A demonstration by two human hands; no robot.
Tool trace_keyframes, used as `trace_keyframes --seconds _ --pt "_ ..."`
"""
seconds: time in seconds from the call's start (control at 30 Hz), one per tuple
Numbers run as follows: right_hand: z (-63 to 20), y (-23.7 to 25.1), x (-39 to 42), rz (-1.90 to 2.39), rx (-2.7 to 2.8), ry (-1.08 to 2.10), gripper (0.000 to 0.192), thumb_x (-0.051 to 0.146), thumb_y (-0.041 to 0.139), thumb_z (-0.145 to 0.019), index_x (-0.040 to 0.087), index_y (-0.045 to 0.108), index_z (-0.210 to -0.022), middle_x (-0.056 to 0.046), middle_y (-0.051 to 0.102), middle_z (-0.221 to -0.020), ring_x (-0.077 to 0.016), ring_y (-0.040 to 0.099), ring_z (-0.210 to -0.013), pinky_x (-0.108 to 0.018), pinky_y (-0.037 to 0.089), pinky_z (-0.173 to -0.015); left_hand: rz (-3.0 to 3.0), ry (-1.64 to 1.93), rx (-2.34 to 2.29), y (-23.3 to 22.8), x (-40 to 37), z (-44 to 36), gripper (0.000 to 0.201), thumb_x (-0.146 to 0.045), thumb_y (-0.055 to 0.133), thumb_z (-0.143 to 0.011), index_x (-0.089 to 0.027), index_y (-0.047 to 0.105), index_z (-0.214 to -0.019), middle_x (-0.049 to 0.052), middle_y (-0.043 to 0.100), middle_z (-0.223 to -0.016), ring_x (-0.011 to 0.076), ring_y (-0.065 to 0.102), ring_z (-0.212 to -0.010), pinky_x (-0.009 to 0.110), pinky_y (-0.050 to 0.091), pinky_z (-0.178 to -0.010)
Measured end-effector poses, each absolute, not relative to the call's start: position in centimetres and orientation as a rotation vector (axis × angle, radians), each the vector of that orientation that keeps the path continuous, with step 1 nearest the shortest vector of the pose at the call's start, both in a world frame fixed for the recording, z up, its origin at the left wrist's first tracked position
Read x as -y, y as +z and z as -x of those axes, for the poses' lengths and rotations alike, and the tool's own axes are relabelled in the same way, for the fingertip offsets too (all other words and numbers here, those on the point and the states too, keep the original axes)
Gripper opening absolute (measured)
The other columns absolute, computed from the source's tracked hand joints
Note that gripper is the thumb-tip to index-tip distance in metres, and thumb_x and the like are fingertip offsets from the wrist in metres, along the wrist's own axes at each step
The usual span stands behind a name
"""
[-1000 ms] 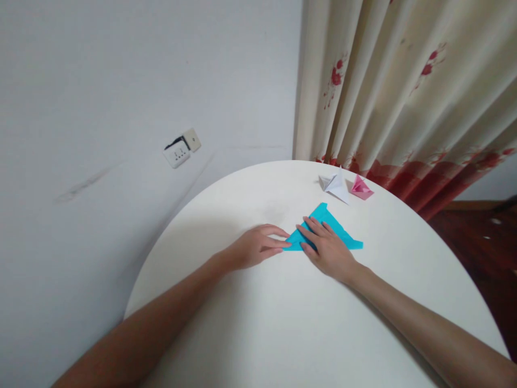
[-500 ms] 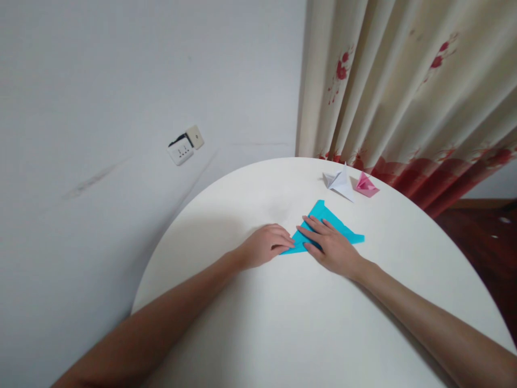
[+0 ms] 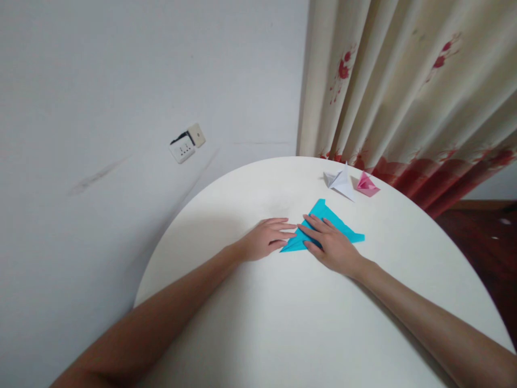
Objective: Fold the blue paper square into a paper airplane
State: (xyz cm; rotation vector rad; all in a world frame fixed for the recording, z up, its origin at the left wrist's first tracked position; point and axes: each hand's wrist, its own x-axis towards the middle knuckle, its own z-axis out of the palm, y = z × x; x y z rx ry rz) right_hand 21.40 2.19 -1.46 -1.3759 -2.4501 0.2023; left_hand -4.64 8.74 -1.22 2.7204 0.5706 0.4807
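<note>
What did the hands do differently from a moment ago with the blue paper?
The left hand curled its fingers in at the blue paper's left corner half a second ago, and now they lie stretched out flat again, tips at that edge. The right hand stayed pressed flat on the paper, which kept its place on the white table. The white and pink folded shapes did not move.

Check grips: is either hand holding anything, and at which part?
Nothing is gripped. The right hand lies flat on the blue folded paper triangle, pinning its left half; the left hand has its fingertips at the paper's left edge.
</note>
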Motion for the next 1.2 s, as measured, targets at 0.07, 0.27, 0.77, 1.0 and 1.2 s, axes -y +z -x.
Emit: trace_keyframes --seconds 0.07,0.27,0.77,1.0,1.2 --pt "-21.4 -1.4 -2.2 1.377 2.452 0.203 0.049 0.036 0.046 -0.103 0.023 0.049 -0.151 -0.013 0.036 -0.162 -0.0307 0.031 -0.150 -0.058 0.030 -0.120 -2.735 0.412 -0.599 -0.9 -8.5 4.7 0.038 -0.031 0.053 -0.102 -0.030 0.060 -0.139 0.003 0.053 -0.151 0.0251 0.039 -0.147 0.048 0.033 -0.120" --pt "-21.3 -1.3 -2.1 1.390 2.463 0.189 0.050 0.037 0.047 -0.103 0.020 0.049 -0.150 -0.015 0.037 -0.161 -0.0304 0.031 -0.150 -0.056 0.029 -0.121 -2.755 0.281 -0.701 -0.3 -7.5 4.3 0.044 -0.029 0.048 -0.104 -0.031 0.051 -0.147 0.002 0.039 -0.161 0.0269 0.027 -0.153 0.049 0.025 -0.123" --pt "-21.1 -1.4 -2.2 1.427 2.412 0.204 0.055 0.038 0.049 -0.101 0.013 0.047 -0.150 -0.014 0.039 -0.160 -0.0285 0.034 -0.149 -0.052 0.029 -0.122 -2.872 0.322 -0.688 -0.4 -4.6 2.9 0.041 -0.029 0.040 -0.107 -0.020 0.053 -0.145 0.011 0.052 -0.150 0.0212 0.047 -0.142 0.044 0.031 -0.122" --pt "-22.6 -2.1 -3.5 1.462 2.345 0.197 0.056 0.040 0.051 -0.100 0.009 0.051 -0.147 -0.018 0.043 -0.157 -0.0296 0.036 -0.148 -0.050 0.031 -0.122 -2.927 0.203 -0.697 0.4 -4.2 3.1 0.047 -0.038 0.045 -0.105 -0.021 0.048 -0.149 0.010 0.048 -0.155 0.0223 0.040 -0.147 0.041 0.028 -0.124" --pt "-25.1 -1.2 -4.3 1.715 2.136 -0.049 0.052 0.024 0.043 -0.102 0.006 0.046 -0.150 -0.021 0.039 -0.159 -0.0321 0.031 -0.150 -0.053 0.029 -0.122 -2.953 0.133 -0.726 0.6 -4.0 3.0 0.050 -0.039 0.046 -0.105 -0.018 0.046 -0.150 0.010 0.046 -0.156 0.0235 0.038 -0.148 0.042 0.028 -0.124"
